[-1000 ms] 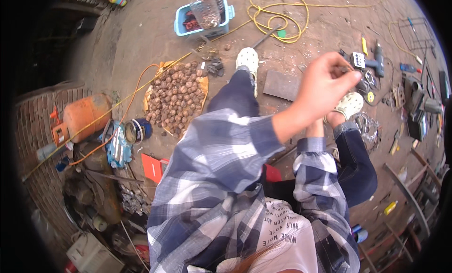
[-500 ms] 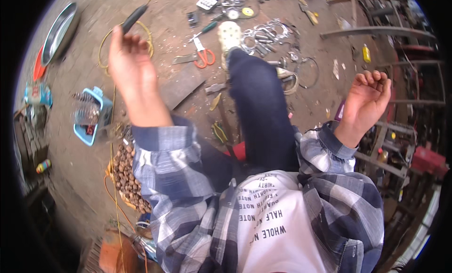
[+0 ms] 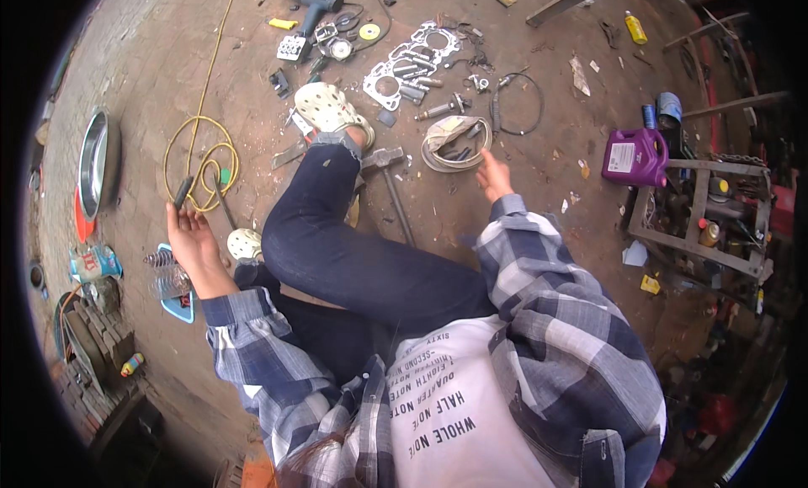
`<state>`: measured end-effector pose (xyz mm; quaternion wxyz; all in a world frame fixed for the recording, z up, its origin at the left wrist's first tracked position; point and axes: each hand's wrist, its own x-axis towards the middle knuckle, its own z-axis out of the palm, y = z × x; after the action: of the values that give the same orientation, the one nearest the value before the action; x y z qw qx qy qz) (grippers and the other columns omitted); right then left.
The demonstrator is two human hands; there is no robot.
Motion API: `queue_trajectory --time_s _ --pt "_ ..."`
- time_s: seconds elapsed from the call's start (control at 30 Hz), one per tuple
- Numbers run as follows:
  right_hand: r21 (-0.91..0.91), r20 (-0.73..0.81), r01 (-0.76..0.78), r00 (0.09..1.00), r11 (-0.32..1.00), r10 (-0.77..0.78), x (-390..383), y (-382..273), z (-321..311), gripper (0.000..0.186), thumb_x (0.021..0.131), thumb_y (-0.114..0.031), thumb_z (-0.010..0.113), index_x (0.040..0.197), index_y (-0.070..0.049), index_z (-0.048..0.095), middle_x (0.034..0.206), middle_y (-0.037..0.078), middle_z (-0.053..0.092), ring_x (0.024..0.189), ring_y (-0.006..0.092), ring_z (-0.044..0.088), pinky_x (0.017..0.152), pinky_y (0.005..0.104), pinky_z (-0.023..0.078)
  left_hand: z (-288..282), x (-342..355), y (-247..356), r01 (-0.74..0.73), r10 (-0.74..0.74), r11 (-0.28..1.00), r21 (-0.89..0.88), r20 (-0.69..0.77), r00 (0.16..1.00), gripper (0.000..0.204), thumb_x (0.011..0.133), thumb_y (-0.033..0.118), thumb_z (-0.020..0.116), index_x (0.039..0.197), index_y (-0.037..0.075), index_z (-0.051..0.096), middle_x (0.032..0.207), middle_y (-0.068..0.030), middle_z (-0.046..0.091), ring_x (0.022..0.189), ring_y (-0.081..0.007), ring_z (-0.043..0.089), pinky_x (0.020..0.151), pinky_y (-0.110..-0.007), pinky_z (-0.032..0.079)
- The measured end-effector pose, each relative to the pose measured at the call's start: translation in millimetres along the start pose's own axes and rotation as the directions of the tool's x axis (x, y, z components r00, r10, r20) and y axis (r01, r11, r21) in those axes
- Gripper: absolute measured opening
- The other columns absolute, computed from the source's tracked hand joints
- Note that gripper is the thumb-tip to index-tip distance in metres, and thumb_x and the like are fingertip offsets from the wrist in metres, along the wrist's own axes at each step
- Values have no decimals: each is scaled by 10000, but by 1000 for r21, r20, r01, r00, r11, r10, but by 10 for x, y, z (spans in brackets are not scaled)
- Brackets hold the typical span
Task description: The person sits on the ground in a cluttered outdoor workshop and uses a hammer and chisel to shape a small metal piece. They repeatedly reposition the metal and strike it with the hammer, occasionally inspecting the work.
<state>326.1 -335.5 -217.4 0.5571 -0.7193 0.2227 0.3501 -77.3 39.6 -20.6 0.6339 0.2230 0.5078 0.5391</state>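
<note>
At the left, my left hand (image 3: 195, 240) has its fingertips closed on a black, rod-like handle (image 3: 183, 192) with a yellow cord (image 3: 220, 147). The cord lies in loose loops on the ground beyond. Ahead of my right knee, my right hand (image 3: 494, 176) reaches forward with its index finger stretched out. Its fingertips meet the edge of a pale, ring-shaped band (image 3: 456, 144) in the view, though contact cannot be made out. A hammer (image 3: 383, 160) lies between my bent leg and that band.
Metal gaskets (image 3: 389, 84), small cylindrical parts and a drill (image 3: 313, 6) lie ahead. A metal basin (image 3: 99, 164) and a blue basket (image 3: 177, 307) stand left. To the right are a purple jug (image 3: 635, 157) and a metal frame (image 3: 699, 202). Clogs (image 3: 330, 109) cover my feet.
My view has turned and my legs have shifted. My left hand has come back toward me with the black handle. My right hand has moved inward and down beside the pale band.
</note>
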Motion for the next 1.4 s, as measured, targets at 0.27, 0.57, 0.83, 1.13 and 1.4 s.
queue_trajectory --time_s 0.27,0.57,0.83,1.13,1.4 --pt "277 75 -185 983 943 170 438 504 422 425 857 -242 650 1168 15 517 1136 134 552 904 290 618 713 386 591 12 8 -162 -61 71 985 160 -56 996 208 840 281 701 873 113 584 746 43 517 689 -72 503 604 -206 417" --pt "378 -6 -170 983 910 186 336 505 100 357 836 -98 585 1153 41 500 1125 179 559 949 331 620 732 432 599 232 -116 -141 -80 90 977 199 -43 995 180 848 248 686 886 115 571 745 34 533 673 -88 518 610 -227 425" --pt "674 -218 -65 934 736 282 972 356 -1256 443 814 -127 624 1212 -7 470 1206 181 478 956 414 581 674 430 600 569 -118 -396 -32 25 989 144 47 999 142 863 227 662 843 128 563 705 34 514 638 -87 494 569 -228 405" --pt "556 -448 170 886 814 121 1134 286 -1018 471 866 -277 605 1271 -92 453 1186 154 548 940 310 618 795 424 537 606 100 -515 -23 3 982 188 103 995 235 844 287 688 795 103 551 669 37 434 599 -94 430 526 -234 339" --pt "341 -175 132 982 931 -75 692 -22 -398 231 860 -205 621 1015 -34 604 920 81 661 777 185 653 668 307 550 404 1335 -872 49 -79 929 366 69 994 482 801 465 655 1087 89 561 976 -3 520 881 -110 485 762 -256 380"
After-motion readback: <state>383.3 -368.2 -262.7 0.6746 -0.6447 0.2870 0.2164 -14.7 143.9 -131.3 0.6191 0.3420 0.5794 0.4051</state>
